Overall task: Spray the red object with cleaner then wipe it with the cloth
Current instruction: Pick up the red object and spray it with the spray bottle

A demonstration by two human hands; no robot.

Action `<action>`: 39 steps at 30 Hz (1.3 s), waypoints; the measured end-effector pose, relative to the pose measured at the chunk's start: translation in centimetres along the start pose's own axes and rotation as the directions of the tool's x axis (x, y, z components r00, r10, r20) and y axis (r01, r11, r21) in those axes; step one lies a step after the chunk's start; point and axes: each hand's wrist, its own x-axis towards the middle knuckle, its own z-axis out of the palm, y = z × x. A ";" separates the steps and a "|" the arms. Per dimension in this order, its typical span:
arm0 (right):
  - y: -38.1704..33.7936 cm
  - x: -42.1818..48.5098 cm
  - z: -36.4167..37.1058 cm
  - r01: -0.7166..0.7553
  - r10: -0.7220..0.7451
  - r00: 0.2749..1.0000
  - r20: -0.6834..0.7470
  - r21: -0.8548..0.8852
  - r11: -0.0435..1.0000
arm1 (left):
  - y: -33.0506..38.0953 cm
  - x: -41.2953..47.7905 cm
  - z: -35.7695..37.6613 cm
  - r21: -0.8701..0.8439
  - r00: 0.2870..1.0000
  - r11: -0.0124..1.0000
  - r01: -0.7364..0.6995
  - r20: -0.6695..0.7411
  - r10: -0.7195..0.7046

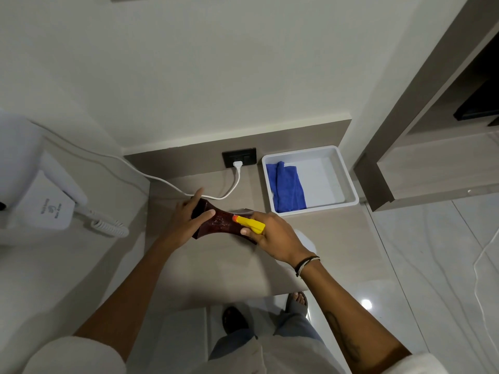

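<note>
A person stands at a pale beige laminate counter (pixel 221 265) and looks down on both bare forearms. The left hand (pixel 186 220) is clamped on the far left end of a dark red, glossy object with a narrow waist and flared ends (pixel 220 221), which lies flat on the counter in front of the person; the thumb crosses over its top and the fingers reach past its far edge. The right hand (pixel 272 236) is wrapped tight around a spray bottle of which only the yellow trigger head with an orange nozzle (pixel 249 224) shows, the nozzle aimed left at the waist of the red object and just above it. Small pale specks lie on the red surface below the nozzle. A dark cord bracelet (pixel 306 263) circles the right wrist. Behind and to the right of the hands, a shallow white rectangular plastic tray (pixel 347 182) sits on the counter against the back panel, and a folded blue cloth (pixel 286 187) lies in its left half, well apart from the red object. A white plug (pixel 237 165) sits in a black wall socket (pixel 239 157) just left of the tray, its white cable (pixel 162 180) trailing left toward a white wall-mounted hair dryer unit (pixel 37 201) with a coiled cord.
</note>
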 end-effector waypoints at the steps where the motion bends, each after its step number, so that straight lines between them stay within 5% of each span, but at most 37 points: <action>1: -0.1 0.1 0.0 0.002 -0.002 1.000 0.001 0.003 1.000 | 0.0 -0.1 0.0 0.009 1.000 1.000 -0.015 0.004 0.015; 21: 1.7 -0.7 -0.6 -0.152 0.154 0.987 0.046 -0.032 0.988 | -0.7 -0.7 -0.3 0.025 0.957 0.957 -0.290 -0.009 0.290; 28: 1.1 -0.5 -0.6 -0.084 0.082 0.990 0.117 0.013 0.996 | 0.6 -1.1 -0.2 0.161 0.976 0.981 -0.110 -0.169 0.137; 34: -0.2 -0.4 0.7 0.037 -0.033 0.993 0.110 -0.034 0.999 | 2.2 -1.3 -0.1 -0.008 0.971 0.999 0.053 -0.234 -0.054; 39: -0.4 -0.2 0.9 -0.002 0.006 0.999 0.041 -0.083 0.997 | 2.9 -1.3 -0.6 -0.104 0.969 0.986 0.128 -0.200 -0.147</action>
